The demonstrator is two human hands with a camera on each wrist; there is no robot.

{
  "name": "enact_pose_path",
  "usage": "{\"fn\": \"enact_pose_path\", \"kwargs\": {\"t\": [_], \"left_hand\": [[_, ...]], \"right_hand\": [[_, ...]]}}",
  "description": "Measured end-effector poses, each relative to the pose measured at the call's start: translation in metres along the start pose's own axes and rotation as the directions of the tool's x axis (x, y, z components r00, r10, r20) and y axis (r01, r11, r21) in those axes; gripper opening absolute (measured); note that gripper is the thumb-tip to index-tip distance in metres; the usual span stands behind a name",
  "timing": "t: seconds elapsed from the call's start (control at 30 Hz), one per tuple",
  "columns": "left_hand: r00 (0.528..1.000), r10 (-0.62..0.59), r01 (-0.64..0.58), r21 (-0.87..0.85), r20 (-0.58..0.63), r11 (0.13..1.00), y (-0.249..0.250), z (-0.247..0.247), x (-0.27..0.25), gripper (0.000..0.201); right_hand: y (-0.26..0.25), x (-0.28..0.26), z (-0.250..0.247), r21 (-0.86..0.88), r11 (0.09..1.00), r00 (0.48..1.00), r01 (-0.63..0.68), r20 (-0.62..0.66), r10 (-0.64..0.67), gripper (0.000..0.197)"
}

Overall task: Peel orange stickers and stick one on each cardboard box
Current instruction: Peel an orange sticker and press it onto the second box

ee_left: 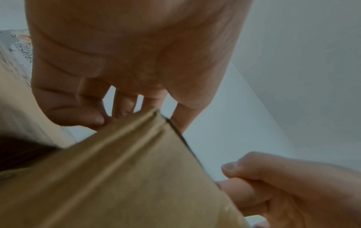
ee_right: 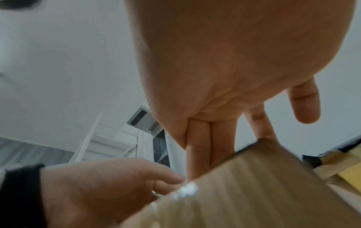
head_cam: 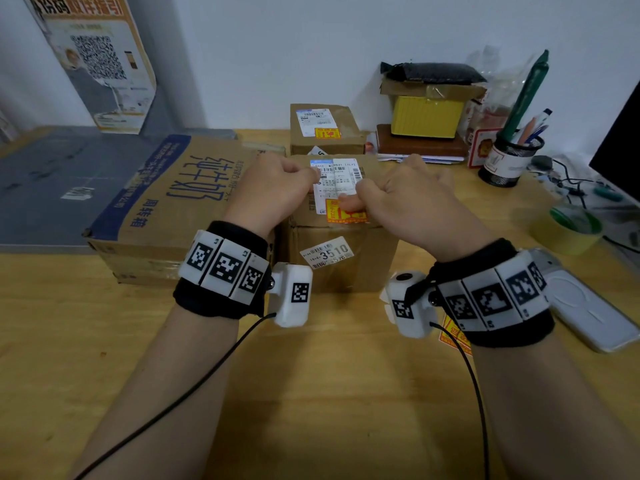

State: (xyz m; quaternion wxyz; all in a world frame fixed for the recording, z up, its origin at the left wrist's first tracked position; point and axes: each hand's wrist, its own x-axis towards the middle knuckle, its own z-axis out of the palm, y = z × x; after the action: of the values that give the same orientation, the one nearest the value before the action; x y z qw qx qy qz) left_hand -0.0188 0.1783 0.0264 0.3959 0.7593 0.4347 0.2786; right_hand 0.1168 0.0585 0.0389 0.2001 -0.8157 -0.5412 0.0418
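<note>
A mid-sized cardboard box [head_cam: 346, 268] stands in the middle of the desk with a white shipping label and an orange sticker [head_cam: 356, 216] on its top. My right hand [head_cam: 398, 199] lies over the box top; its thumb [head_cam: 348, 202] presses flat on the sticker, and the right wrist view shows the fingers [ee_right: 199, 146] straight. My left hand [head_cam: 280, 188] holds the box's top left edge with curled fingers [ee_left: 93, 117]. A smaller box [head_cam: 349, 140] behind also carries an orange sticker [head_cam: 327, 133]. The large printed box [head_cam: 166, 202] on the left shows no orange sticker.
A sheet of orange stickers [head_cam: 453, 336] lies on the desk, partly hidden under my right wrist. A white phone [head_cam: 588, 313], a green tape roll [head_cam: 571, 230], a mesh pen holder [head_cam: 509, 161] and a yellow box [head_cam: 426, 116] crowd the right side. A dark monitor [head_cam: 620, 150] stands at the right edge.
</note>
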Motion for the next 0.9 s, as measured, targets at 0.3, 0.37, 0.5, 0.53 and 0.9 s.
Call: {"fn": "enact_pose_path", "kwargs": {"t": [0.3,0.37,0.5,0.53,0.9], "left_hand": [[1.0,-0.011,0.011,-0.003,0.002,1.0,0.0,0.002,0.001,0.024],[1.0,-0.006,0.006,-0.004,0.002,1.0,-0.001,0.003,0.0,0.022],[1.0,0.014,-0.014,0.004,-0.007,1.0,-0.002,0.006,0.0,0.021],[1.0,0.021,-0.021,0.014,-0.009,1.0,-0.001,0.007,0.0,0.02],[0.998,-0.033,0.042,-0.198,0.047,0.979,0.0,0.0,-0.017,0.016]], "right_hand": [[0.006,-0.002,-0.004,0.054,0.996,0.997,-0.071,-0.018,0.072,0.044],[0.008,-0.004,-0.009,0.052,0.997,0.998,-0.055,0.003,0.055,0.044],[0.011,-0.006,-0.014,0.034,0.998,0.998,-0.056,0.003,0.056,0.049],[0.009,-0.006,-0.011,0.026,0.998,0.998,-0.058,0.005,0.058,0.049],[-0.003,-0.021,-0.018,0.137,0.987,0.996,-0.085,-0.01,0.087,0.042]]}}
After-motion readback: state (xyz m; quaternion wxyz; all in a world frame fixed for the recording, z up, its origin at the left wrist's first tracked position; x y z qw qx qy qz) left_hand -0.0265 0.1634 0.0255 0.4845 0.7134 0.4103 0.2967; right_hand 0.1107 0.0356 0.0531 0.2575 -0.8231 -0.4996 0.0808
